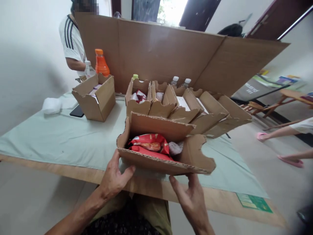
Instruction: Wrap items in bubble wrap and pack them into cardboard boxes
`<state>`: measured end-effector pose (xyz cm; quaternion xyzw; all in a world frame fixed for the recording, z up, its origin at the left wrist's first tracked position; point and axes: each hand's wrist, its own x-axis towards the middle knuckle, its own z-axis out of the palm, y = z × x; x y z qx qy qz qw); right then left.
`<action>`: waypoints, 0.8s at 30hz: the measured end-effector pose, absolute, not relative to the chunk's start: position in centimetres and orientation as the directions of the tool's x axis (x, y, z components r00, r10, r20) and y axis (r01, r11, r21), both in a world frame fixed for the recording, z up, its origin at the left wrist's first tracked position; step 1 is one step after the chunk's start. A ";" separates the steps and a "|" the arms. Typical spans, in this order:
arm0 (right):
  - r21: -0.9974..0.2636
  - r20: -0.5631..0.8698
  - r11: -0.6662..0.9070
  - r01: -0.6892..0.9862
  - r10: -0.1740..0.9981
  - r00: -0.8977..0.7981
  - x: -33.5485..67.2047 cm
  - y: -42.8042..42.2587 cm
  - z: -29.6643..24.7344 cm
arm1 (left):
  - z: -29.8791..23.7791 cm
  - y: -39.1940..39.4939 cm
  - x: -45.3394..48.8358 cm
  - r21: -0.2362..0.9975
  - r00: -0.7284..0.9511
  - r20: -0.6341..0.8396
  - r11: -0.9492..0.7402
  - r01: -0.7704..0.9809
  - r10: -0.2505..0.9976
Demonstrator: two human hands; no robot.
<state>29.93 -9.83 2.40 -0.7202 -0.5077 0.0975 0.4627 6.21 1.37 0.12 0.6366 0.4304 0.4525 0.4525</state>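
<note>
An open cardboard box (146,160) with notched ends sits before me near the front of the cloth-covered table. My left hand (114,178) holds its left front corner, with the thumb along the front wall. At the right, my right hand (189,195) grips the lower front edge, thumb in front and fingers partly hidden beneath or behind the cardboard. Inside lie shiny red food packets (153,142) and, to their right, a greyish wrapped item (175,148) whose kind I cannot make out.
Behind stands a row of similar cardboard boxes (161,109), before a tall cardboard screen (171,49). Another box (97,101), a dark phone (77,111), white wrapping (52,106) and an orange bottle (101,63) are left. A person (73,42) stands behind; someone's legs (293,156) show right.
</note>
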 end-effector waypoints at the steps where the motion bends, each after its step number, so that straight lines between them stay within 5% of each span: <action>1: -0.767 0.327 -0.040 0.641 0.835 0.443 29.0 -9.9 1.8 | -0.4 1.5 5.2 0.969 0.184 0.172 -0.200 0.145 0.968; 10: -0.857 0.241 0.094 0.506 0.942 0.233 23.6 -5.7 -0.1 | -1.1 3.4 -1.4 0.988 -0.106 0.132 -0.122 0.097 0.986; 24: -0.859 0.197 0.025 0.512 0.938 0.285 23.6 -6.2 -2.0 | -1.1 2.8 -1.2 0.990 -0.121 0.132 -0.125 0.066 0.984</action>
